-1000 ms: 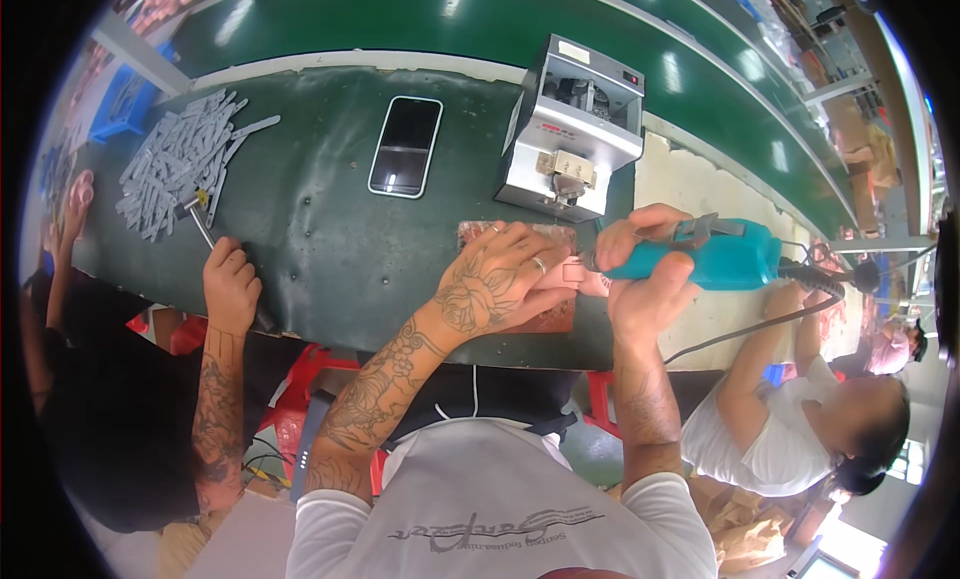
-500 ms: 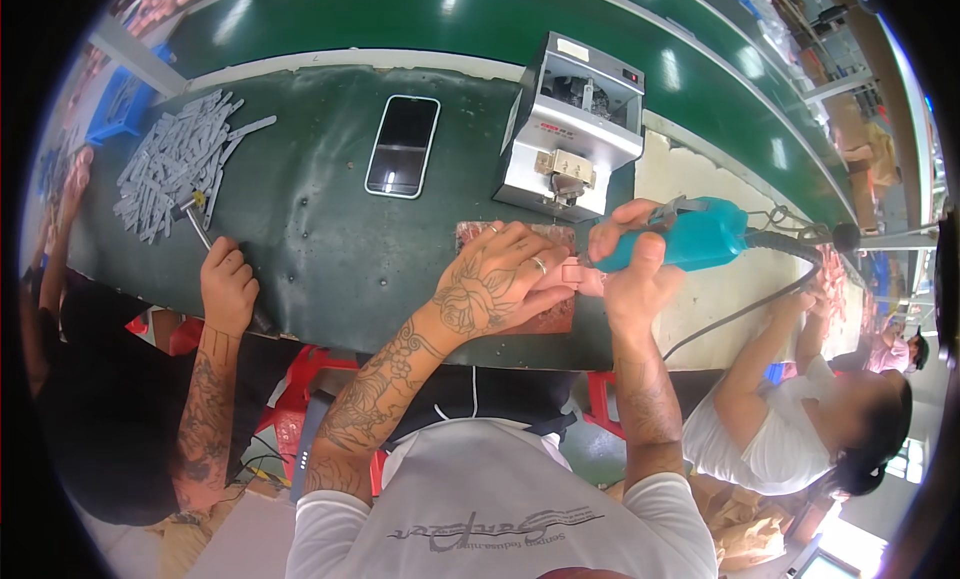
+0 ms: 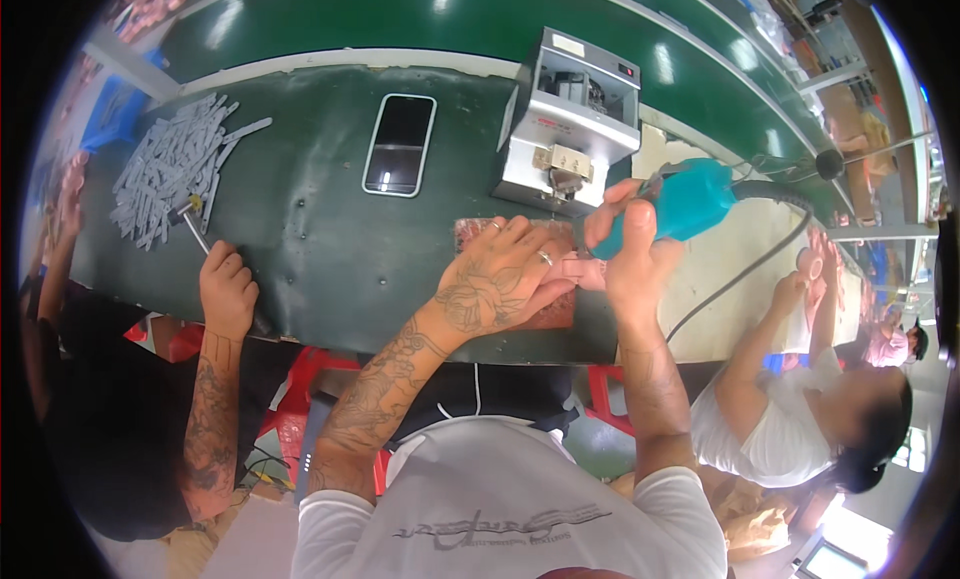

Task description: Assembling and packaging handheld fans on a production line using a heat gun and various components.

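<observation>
My left hand bends its fingers over a small pink plastic piece, pressing it on a worn reddish board. A teal electric screwdriver is in my right hand, its body slanting up to the right and its nose pointing down toward the pink piece. My fingers hide the screwdriver's tip, so contact cannot be seen. A dark cord hangs from its back end. Just beyond my hands stands a grey and black screw feeder.
A phone lies on the dark green table mat. Farther left is a heap of grey strips. A co-worker's hand there grips a metal tool. Another co-worker sits at the right. Behind runs a green conveyor belt.
The screwdriver's back end has swung up and slightly left in my right hand. My left hand stays on the pink piece. The co-worker at the right now shows a pink ring-shaped piece.
</observation>
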Demonstrator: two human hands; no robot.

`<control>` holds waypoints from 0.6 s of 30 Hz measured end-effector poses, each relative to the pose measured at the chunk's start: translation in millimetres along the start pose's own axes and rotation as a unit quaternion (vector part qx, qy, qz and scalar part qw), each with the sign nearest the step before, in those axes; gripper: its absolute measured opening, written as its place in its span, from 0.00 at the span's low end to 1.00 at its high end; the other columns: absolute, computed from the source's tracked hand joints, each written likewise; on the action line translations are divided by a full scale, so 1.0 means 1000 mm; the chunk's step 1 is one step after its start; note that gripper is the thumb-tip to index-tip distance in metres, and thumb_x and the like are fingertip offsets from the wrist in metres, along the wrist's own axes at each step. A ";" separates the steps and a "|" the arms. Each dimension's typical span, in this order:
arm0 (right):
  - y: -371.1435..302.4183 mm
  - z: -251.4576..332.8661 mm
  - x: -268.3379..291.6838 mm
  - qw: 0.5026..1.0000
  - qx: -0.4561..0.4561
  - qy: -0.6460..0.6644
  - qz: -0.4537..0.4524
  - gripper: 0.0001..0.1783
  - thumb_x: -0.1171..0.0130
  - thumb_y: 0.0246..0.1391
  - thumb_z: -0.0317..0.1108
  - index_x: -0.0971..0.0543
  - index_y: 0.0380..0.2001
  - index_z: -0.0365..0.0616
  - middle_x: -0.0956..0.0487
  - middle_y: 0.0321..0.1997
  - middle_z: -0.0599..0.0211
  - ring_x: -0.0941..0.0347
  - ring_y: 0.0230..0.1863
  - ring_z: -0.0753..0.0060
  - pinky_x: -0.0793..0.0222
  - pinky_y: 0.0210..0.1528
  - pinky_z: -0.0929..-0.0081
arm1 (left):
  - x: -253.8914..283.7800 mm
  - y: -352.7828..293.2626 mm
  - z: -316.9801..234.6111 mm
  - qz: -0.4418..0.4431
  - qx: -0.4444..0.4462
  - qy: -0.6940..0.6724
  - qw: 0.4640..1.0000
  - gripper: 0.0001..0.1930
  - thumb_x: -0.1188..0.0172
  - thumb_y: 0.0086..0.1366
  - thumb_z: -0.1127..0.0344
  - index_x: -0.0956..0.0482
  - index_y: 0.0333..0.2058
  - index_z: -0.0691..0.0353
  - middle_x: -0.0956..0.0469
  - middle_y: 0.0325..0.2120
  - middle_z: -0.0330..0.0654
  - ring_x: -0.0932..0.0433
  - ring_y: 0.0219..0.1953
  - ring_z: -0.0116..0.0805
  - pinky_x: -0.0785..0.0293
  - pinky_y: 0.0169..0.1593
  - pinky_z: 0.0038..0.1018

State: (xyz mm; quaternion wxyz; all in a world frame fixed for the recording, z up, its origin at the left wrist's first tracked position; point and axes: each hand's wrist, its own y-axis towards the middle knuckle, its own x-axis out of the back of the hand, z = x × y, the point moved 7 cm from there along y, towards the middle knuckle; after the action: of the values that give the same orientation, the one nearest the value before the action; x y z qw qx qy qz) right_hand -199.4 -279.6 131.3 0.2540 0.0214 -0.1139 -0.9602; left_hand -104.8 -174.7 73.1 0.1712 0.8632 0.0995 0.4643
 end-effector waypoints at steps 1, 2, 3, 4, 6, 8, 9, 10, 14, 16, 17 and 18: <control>0.001 0.003 0.001 0.999 -0.030 -0.010 -0.007 0.32 0.40 0.68 0.59 0.26 0.45 0.34 0.27 0.25 0.63 0.29 0.25 0.69 0.32 0.30 0.71 | 0.000 0.001 -0.002 -0.004 -0.005 -0.010 1.000 0.24 0.35 0.67 0.52 0.22 0.56 0.59 0.21 0.52 0.42 0.24 0.51 0.46 0.28 0.58 0.48; 0.008 0.005 0.001 0.999 0.043 -0.011 0.011 0.32 0.39 0.68 0.57 0.25 0.48 0.32 0.27 0.25 0.65 0.29 0.25 0.69 0.31 0.31 0.70 | 0.002 0.001 -0.003 -0.011 -0.012 -0.009 1.000 0.23 0.35 0.67 0.52 0.22 0.55 0.60 0.21 0.51 0.44 0.24 0.51 0.47 0.28 0.58 0.48; 0.014 0.006 -0.002 0.998 0.069 0.008 -0.001 0.31 0.39 0.68 0.56 0.25 0.48 0.32 0.27 0.24 0.65 0.29 0.25 0.69 0.31 0.31 0.70 | 0.005 0.001 -0.002 -0.014 -0.012 -0.007 1.000 0.23 0.35 0.67 0.52 0.22 0.55 0.60 0.21 0.51 0.44 0.24 0.51 0.47 0.28 0.58 0.48; 0.019 0.011 -0.007 0.995 0.091 0.025 -0.016 0.31 0.39 0.68 0.55 0.25 0.49 0.32 0.27 0.24 0.65 0.29 0.26 0.69 0.30 0.31 0.69 | 0.008 0.002 -0.002 -0.020 -0.006 -0.013 1.000 0.23 0.36 0.67 0.53 0.22 0.54 0.61 0.21 0.51 0.44 0.24 0.51 0.47 0.28 0.59 0.48; 0.036 0.013 -0.019 0.990 0.134 0.054 -0.001 0.24 0.38 0.69 0.49 0.25 0.46 0.33 0.24 0.25 0.67 0.27 0.27 0.73 0.31 0.32 0.72 | 0.011 0.001 -0.005 -0.028 -0.006 -0.020 0.999 0.22 0.36 0.67 0.54 0.22 0.54 0.61 0.21 0.52 0.45 0.24 0.51 0.48 0.28 0.60 0.48; 0.046 0.011 -0.032 0.987 0.156 0.026 0.002 0.24 0.40 0.70 0.50 0.27 0.43 0.35 0.26 0.26 0.64 0.28 0.26 0.68 0.28 0.32 0.68 | 0.009 -0.001 0.000 -0.011 0.004 -0.020 1.000 0.22 0.38 0.66 0.57 0.22 0.55 0.62 0.21 0.52 0.45 0.24 0.52 0.49 0.29 0.61 0.49; 0.048 0.008 -0.032 0.987 0.159 0.025 0.003 0.24 0.40 0.70 0.50 0.27 0.43 0.35 0.26 0.26 0.64 0.28 0.26 0.68 0.28 0.32 0.68 | 0.008 -0.001 0.001 -0.015 0.002 -0.019 1.000 0.22 0.38 0.66 0.57 0.22 0.55 0.62 0.21 0.52 0.45 0.24 0.52 0.49 0.29 0.61 0.49; 0.049 0.003 -0.036 0.985 0.169 0.032 0.007 0.24 0.40 0.70 0.50 0.28 0.42 0.35 0.27 0.25 0.64 0.28 0.26 0.68 0.29 0.32 0.68 | 0.007 -0.002 0.000 -0.022 -0.003 -0.024 0.999 0.22 0.38 0.66 0.58 0.22 0.55 0.61 0.21 0.52 0.45 0.24 0.52 0.49 0.29 0.62 0.50; 0.048 -0.003 -0.031 0.988 0.144 0.047 -0.001 0.24 0.39 0.70 0.50 0.28 0.40 0.36 0.27 0.25 0.64 0.29 0.26 0.68 0.29 0.31 0.67 | 0.005 -0.002 -0.002 -0.046 -0.018 -0.028 0.998 0.22 0.38 0.65 0.59 0.22 0.55 0.61 0.21 0.52 0.45 0.24 0.52 0.49 0.29 0.61 0.51; 0.047 -0.003 -0.032 0.992 0.116 0.043 -0.003 0.24 0.39 0.70 0.51 0.28 0.40 0.36 0.27 0.25 0.64 0.29 0.25 0.68 0.29 0.31 0.67 | 0.007 -0.003 -0.002 -0.040 -0.012 -0.023 0.999 0.21 0.38 0.65 0.59 0.22 0.55 0.61 0.21 0.52 0.45 0.24 0.52 0.49 0.29 0.61 0.51; 0.046 -0.005 -0.031 0.995 0.088 0.040 -0.005 0.25 0.39 0.69 0.52 0.28 0.40 0.36 0.27 0.25 0.64 0.29 0.25 0.68 0.29 0.30 0.67 | 0.008 -0.003 -0.001 -0.033 -0.007 -0.019 0.999 0.21 0.38 0.64 0.59 0.22 0.54 0.61 0.21 0.52 0.45 0.25 0.52 0.49 0.29 0.60 0.51; 0.040 -0.002 -0.028 0.995 0.086 0.038 -0.009 0.25 0.39 0.69 0.52 0.28 0.40 0.36 0.27 0.25 0.64 0.29 0.25 0.68 0.29 0.30 0.67 | 0.007 -0.003 0.000 -0.030 -0.009 -0.021 0.999 0.21 0.38 0.64 0.59 0.22 0.54 0.61 0.21 0.52 0.45 0.25 0.52 0.49 0.29 0.60 0.51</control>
State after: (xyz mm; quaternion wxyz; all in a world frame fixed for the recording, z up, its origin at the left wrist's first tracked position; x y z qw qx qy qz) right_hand -155.5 -300.0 138.3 0.2463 0.0812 -0.1862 -0.9477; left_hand -101.4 -169.5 77.6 0.1950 0.8680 0.1180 0.4412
